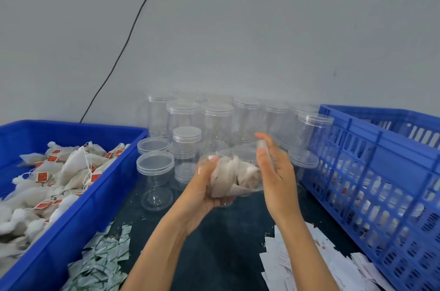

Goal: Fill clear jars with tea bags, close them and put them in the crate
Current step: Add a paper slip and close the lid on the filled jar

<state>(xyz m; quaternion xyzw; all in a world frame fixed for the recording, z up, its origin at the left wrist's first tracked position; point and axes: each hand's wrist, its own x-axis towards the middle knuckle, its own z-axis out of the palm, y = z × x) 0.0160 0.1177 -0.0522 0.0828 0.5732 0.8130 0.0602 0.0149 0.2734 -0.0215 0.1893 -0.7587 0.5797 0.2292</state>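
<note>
The left hand (202,186) curls round a tilted clear plastic jar stuffed with white tea bags (234,175), held above the dark bench (214,243). The right hand (273,169), fingers straight, presses flat against the jar's mouth end, beside the blue slatted crate (381,171).

A clear jar (234,175) lay tilted on its side above the table, packed with white tea bags (228,177). More tea bags (47,183) filled the left bin. The slatted blue crate (381,171) stood at right.
</note>
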